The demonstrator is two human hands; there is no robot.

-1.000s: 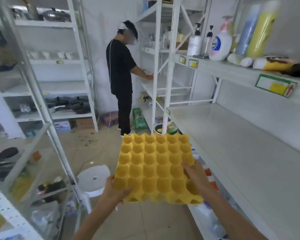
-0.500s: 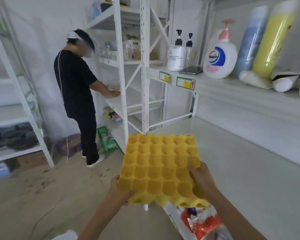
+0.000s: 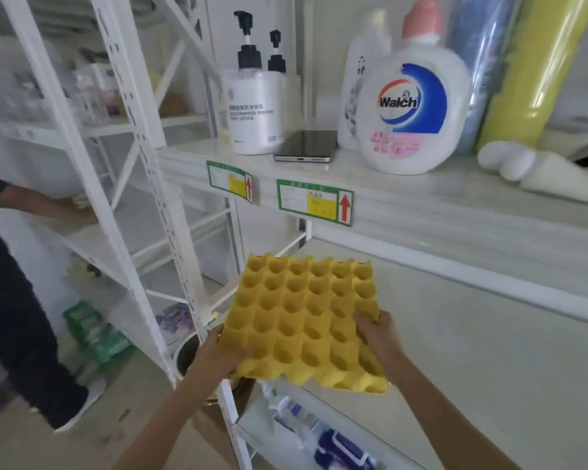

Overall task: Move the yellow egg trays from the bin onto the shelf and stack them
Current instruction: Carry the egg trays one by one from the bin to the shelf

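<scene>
A yellow egg tray is held flat in both hands over the front left corner of the white shelf. My left hand grips its near left edge. My right hand grips its right side, fingers curled over the rim into the cups. The tray's far half hangs above the shelf board; I cannot tell if it touches. The bin is out of view.
The upper shelf carries pump bottles, a phone, a Walch soap bottle and tall rolls. A white upright post stands just left of the tray. A person in black stands at far left. Packaged goods lie on the shelf below.
My view has swung right and closer to the shelf. The tray, still in both hands, has moved forward over the shelf's corner. The other person has slid to the left edge.
</scene>
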